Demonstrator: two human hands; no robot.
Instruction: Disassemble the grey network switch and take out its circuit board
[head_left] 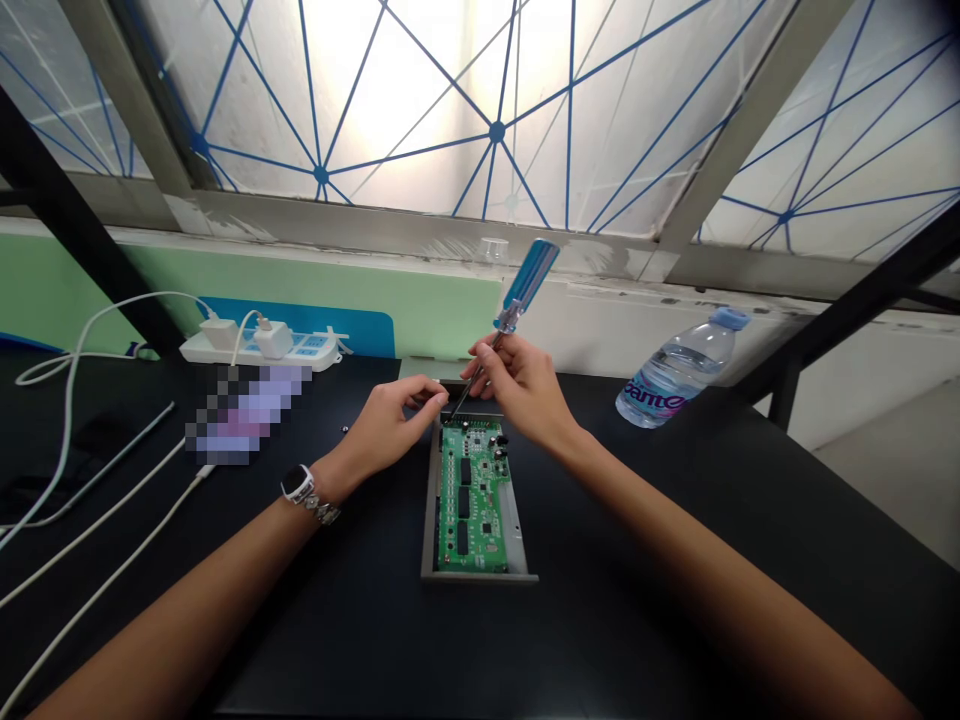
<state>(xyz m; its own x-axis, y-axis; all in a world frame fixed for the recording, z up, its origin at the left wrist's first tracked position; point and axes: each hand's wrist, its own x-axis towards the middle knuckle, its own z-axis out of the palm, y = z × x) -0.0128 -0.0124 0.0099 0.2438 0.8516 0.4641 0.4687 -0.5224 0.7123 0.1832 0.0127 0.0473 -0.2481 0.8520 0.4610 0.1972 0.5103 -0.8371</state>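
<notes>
Steadily: right hand [526, 385] pinches the screwdriver [532, 275] towards eleven o'clock on the circuit board [475, 505]; left hand [390, 420] curls alongside, grip unclear; I'd press straight, gently.

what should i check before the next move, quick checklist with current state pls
1. Blue translucent-handled screwdriver held in the right hand: ok
2. What its metal tip touches: cannot tell, too small
3. Left hand well away from the tip: not ok, fingertips close beside it
4. Green rectangular circuit board lying in the grey metal tray: ok
5. Clear plastic bottle capped and apart from the tray: ok
</notes>
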